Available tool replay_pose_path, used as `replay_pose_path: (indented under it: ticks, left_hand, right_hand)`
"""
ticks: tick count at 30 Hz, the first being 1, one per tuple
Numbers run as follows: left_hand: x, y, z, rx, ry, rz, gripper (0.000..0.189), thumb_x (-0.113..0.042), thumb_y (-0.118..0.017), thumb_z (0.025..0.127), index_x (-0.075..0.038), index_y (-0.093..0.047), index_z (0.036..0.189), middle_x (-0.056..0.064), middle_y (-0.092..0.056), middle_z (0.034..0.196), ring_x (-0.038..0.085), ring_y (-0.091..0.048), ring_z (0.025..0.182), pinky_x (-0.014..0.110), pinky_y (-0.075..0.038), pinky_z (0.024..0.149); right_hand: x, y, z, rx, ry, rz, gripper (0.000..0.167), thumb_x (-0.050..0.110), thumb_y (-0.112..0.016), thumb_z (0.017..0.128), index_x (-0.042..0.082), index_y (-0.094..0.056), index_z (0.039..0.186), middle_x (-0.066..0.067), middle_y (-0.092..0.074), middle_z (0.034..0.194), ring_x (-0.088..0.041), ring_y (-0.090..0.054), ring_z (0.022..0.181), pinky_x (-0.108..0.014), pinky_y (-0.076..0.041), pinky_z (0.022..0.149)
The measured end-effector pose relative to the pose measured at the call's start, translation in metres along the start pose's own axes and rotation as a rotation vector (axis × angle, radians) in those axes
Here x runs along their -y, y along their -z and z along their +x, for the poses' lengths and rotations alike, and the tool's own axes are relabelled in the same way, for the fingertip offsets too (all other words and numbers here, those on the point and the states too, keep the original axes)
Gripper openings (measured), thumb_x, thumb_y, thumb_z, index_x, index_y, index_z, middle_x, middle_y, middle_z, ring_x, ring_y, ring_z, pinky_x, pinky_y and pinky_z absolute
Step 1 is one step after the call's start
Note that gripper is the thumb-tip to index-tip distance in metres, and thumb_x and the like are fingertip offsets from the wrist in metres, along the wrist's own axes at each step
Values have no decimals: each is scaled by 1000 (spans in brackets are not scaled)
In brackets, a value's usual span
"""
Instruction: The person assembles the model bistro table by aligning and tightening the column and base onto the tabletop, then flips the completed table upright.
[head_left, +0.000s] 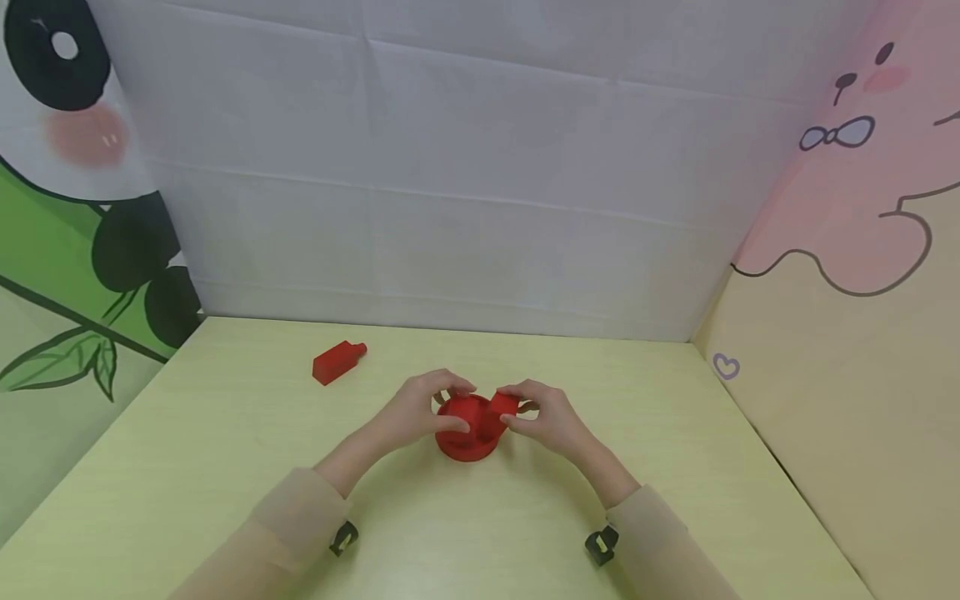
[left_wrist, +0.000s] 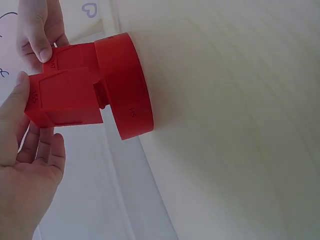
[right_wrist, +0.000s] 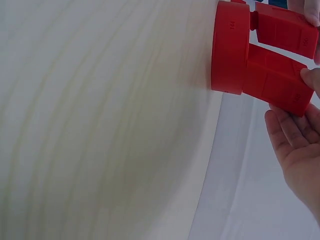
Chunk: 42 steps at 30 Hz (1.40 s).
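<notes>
A red round base (head_left: pixel 467 454) stands on the table in the middle of the head view, with two red blocks above it. My left hand (head_left: pixel 416 410) pinches the left block (left_wrist: pixel 67 97) between thumb and fingers near its far end. In the left wrist view a narrow neck shows between that block and the base, with a small gap beside it. My right hand (head_left: pixel 553 418) pinches the other block (right_wrist: pixel 275 80), which tilts outward from the base. Whether either block is fixed in the base cannot be made out.
A third red block (head_left: pixel 337 362) with a small knob lies on its side on the pale yellow table (head_left: pixel 247 433), back left. A white cloth wall (head_left: pixel 480 183) closes off the back; printed panels stand left and right.
</notes>
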<state>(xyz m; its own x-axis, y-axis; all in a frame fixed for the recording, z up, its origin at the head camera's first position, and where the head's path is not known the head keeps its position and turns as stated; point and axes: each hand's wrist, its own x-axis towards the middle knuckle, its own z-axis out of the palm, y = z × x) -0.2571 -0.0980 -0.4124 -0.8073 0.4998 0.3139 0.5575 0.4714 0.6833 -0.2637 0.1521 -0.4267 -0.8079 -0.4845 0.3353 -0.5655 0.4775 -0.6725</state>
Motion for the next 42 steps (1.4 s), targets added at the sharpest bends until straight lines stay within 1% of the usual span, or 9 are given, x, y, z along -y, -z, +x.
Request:
replay_pose_path:
  ticks: [3, 6, 12, 19, 23, 29, 33, 37, 42]
  left_hand:
    - [2, -4, 0, -17, 31, -57, 46, -19, -82, 73, -12, -63, 115, -2, -63, 107, 16, -57, 95, 41, -53, 81]
    - [2, -7, 1, -30, 42, -79, 41, -19, -82, 73, -12, -66, 110, -2, -63, 106, 17, -57, 95, 41, -53, 82]
    - [-10, -13, 0, -87, 78, -43, 34, -24, -83, 72, -15, -69, 102, -4, -63, 102, 17, -57, 95, 40, -54, 80]
    - [-29, -20, 1, -201, 213, 53, 40, -35, -81, 72, -14, -66, 103, 0, -62, 100, 22, -57, 94, 31, -54, 73]
    - [-38, -22, 3, -252, 295, 101, 47, -40, -82, 70, -11, -61, 101, 5, -58, 96, 22, -56, 85, 26, -50, 65]
    - [-43, -23, 3, -242, 353, 118, 48, -39, -83, 69, -9, -55, 95, 6, -54, 86, 17, -50, 74, 24, -47, 58]
    - [-45, -23, 3, -228, 371, 108, 41, -34, -82, 71, -10, -57, 91, 3, -54, 84, 17, -51, 76, 24, -49, 59]
    - [-44, -23, 4, -207, 369, 109, 36, -31, -81, 73, -10, -61, 94, 0, -56, 86, 17, -53, 79, 25, -51, 62]
    - [-45, -20, 4, -165, 347, 101, 36, -28, -80, 74, -9, -66, 100, 0, -59, 92, 18, -55, 85, 28, -54, 68]
  right_hand:
    - [0, 0, -1, -3, 10, 3, 35, 13, -73, 83, 6, -66, 116, -3, -67, 104, -17, -65, 90, -34, -56, 78]
    - [1, 1, -1, -1, 8, -7, 35, 13, -73, 82, 7, -66, 116, -2, -67, 104, -16, -65, 89, -34, -56, 78]
    - [3, 5, -1, 13, -7, -34, 35, 14, -73, 82, 6, -66, 116, -4, -68, 104, -18, -64, 89, -40, -55, 80]
    - [3, 6, 0, 20, -32, -67, 36, 16, -74, 81, 8, -66, 115, -2, -68, 103, -15, -64, 89, -39, -54, 82]
    - [4, 7, 0, 26, -29, -75, 36, 16, -74, 82, 8, -66, 116, 0, -68, 103, -13, -64, 89, -36, -54, 82]
    - [7, 10, 0, 48, -33, -88, 36, 18, -74, 82, 10, -66, 117, 3, -68, 102, -10, -63, 89, -29, -53, 82]
    - [8, 12, 1, 63, -42, -70, 39, 18, -74, 82, 9, -65, 118, -1, -68, 105, -13, -64, 90, -38, -54, 84]
    - [8, 13, 0, 65, -26, -65, 41, 17, -74, 82, 5, -63, 119, -4, -69, 106, -15, -65, 90, -43, -53, 84]
    - [5, 15, 1, 77, -10, -74, 37, 17, -74, 82, 7, -65, 116, -1, -69, 102, -13, -66, 89, -39, -54, 84]
